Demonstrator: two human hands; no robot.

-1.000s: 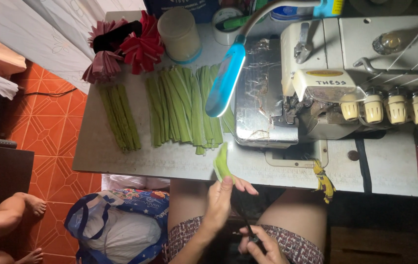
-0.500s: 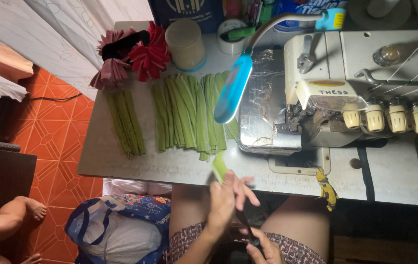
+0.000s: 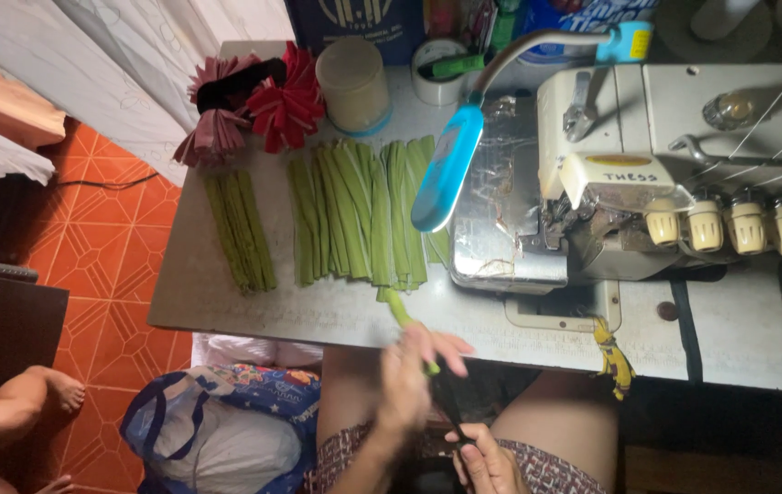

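Seated at the table (image 3: 253,311), the left hand (image 3: 409,375) pinches a green strip (image 3: 402,313) near the sorted strips (image 3: 363,215) while the right hand (image 3: 482,457) closes on dark scissors (image 3: 450,407) over the lap, ready to trim.

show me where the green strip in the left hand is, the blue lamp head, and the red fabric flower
green strip (image 3: 400,311): head view, its upper end above the hand.
blue lamp head (image 3: 447,166): head view, middle of the head.
red fabric flower (image 3: 287,105): head view, its pleated centre.

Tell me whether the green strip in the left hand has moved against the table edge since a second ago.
Yes. The green strip now points up-left over the table edge.
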